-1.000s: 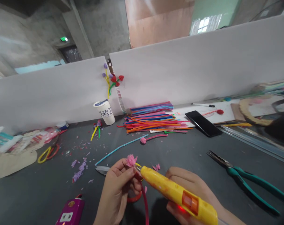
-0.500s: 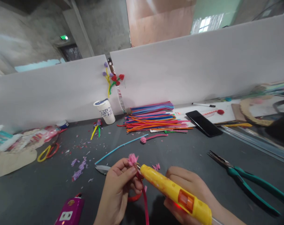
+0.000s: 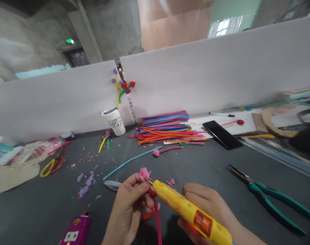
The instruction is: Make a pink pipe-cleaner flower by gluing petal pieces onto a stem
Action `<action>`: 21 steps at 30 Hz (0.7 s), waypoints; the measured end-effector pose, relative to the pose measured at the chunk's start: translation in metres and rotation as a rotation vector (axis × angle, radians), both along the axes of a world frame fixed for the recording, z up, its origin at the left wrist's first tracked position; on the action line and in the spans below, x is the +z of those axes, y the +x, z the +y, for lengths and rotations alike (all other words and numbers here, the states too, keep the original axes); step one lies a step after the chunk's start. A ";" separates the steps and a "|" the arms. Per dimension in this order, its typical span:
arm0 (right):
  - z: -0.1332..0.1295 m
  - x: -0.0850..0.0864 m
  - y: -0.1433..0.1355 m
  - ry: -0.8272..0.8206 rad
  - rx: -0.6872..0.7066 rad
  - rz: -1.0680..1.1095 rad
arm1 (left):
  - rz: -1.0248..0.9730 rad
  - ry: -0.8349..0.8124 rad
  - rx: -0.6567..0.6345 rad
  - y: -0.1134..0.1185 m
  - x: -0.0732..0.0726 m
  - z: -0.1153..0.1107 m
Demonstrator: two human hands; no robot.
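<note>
My left hand (image 3: 131, 200) pinches a small pink flower (image 3: 144, 174) just below its head, and its dark pink stem (image 3: 157, 221) hangs down past my fingers. In my right hand (image 3: 208, 204) is a yellow hot glue gun (image 3: 182, 200), its fingers closed round the handle. The nozzle tip touches or nearly touches the base of the flower; I cannot tell which. Under my left hand lies a pair of scissors, its blade (image 3: 112, 185) and part of a red handle (image 3: 148, 215) showing. Small pink scraps (image 3: 170, 182) lie beyond the glue gun.
Green-handled pliers (image 3: 262, 190) lie at right, below a black phone (image 3: 220, 134). Coloured pipe cleaners (image 3: 167, 132) are stacked at the back beside a white cup (image 3: 115, 121). Purple scraps (image 3: 86, 185), yellow-and-red-handled scissors (image 3: 52, 166) and a purple power box (image 3: 77, 229) are at left.
Almost nothing differs. The glue gun and flower stay together, with only a very slight shift of both hands.
</note>
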State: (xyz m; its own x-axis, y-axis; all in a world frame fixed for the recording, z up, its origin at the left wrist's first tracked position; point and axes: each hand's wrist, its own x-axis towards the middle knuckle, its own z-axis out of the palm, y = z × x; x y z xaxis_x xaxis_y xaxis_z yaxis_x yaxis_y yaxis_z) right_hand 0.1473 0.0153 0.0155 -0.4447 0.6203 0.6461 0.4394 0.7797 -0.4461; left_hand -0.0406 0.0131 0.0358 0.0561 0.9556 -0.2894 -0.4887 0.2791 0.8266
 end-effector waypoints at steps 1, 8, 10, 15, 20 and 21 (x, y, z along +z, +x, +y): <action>0.000 -0.002 0.000 -0.006 0.002 -0.012 | -0.006 0.001 0.001 0.000 0.000 0.000; -0.001 0.000 0.001 0.023 -0.006 -0.055 | -0.025 -0.024 -0.022 0.000 0.000 -0.001; -0.001 0.001 0.001 0.034 -0.006 -0.072 | -0.029 -0.028 -0.016 0.000 0.001 -0.001; -0.001 -0.004 0.000 0.054 -0.008 -0.044 | -0.046 -0.029 0.013 0.000 0.003 0.000; -0.001 -0.007 0.000 0.055 -0.007 -0.049 | -0.049 -0.030 0.021 0.001 0.002 0.000; -0.001 -0.007 0.000 0.055 -0.009 -0.052 | -0.047 -0.025 0.018 0.001 0.002 0.000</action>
State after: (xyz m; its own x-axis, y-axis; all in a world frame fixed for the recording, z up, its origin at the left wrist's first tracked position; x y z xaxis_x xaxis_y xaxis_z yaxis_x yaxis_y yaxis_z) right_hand 0.1471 0.0145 0.0086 -0.4730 0.5888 0.6554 0.4680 0.7982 -0.3793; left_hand -0.0395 0.0134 0.0381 0.0527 0.9489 -0.3112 -0.5320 0.2904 0.7954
